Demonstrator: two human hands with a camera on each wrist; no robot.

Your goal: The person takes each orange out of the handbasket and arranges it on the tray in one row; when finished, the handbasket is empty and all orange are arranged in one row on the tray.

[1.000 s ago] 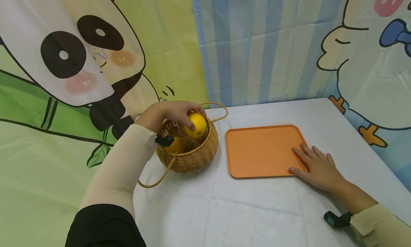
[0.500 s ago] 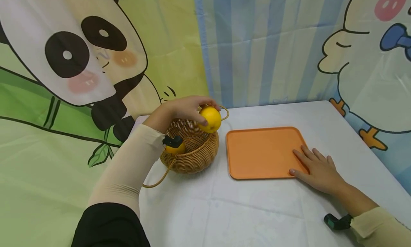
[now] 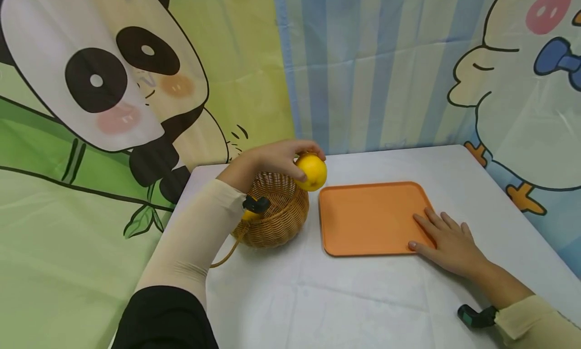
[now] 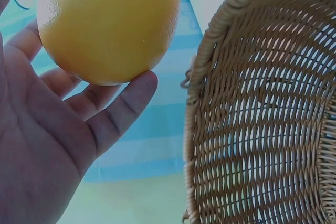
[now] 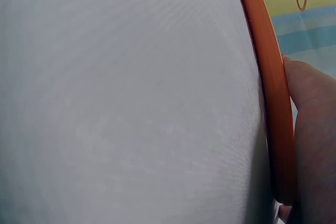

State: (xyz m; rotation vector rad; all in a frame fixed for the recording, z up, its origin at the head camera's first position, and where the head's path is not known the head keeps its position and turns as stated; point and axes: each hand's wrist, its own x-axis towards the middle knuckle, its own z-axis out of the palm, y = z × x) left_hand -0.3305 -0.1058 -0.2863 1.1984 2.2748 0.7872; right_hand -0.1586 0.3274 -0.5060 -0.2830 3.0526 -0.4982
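Note:
A yellow lemon (image 3: 312, 172) is held between the thumb and fingers of my left hand (image 3: 282, 157), above the right rim of the wicker basket (image 3: 279, 228). The left wrist view shows the lemon (image 4: 110, 30) pinched by the fingertips, with the basket (image 4: 257, 108) beside it and apart from it. Another yellow fruit (image 3: 249, 215) sits in the basket, mostly hidden by the wrist camera. My right hand (image 3: 449, 243) rests with fingers spread over the right edge of an orange tray (image 3: 372, 220); its thumb touches the front corner.
A white cloth covers the table (image 3: 354, 298). One basket handle (image 3: 227, 258) hangs out at the front left. Behind the table hangs a printed curtain (image 3: 345, 61) with a panda, stripes and a white bird.
My left hand has lifted the lemon out of the basket and carried it rightward past the rim. The right hand has stayed on the tray's edge.

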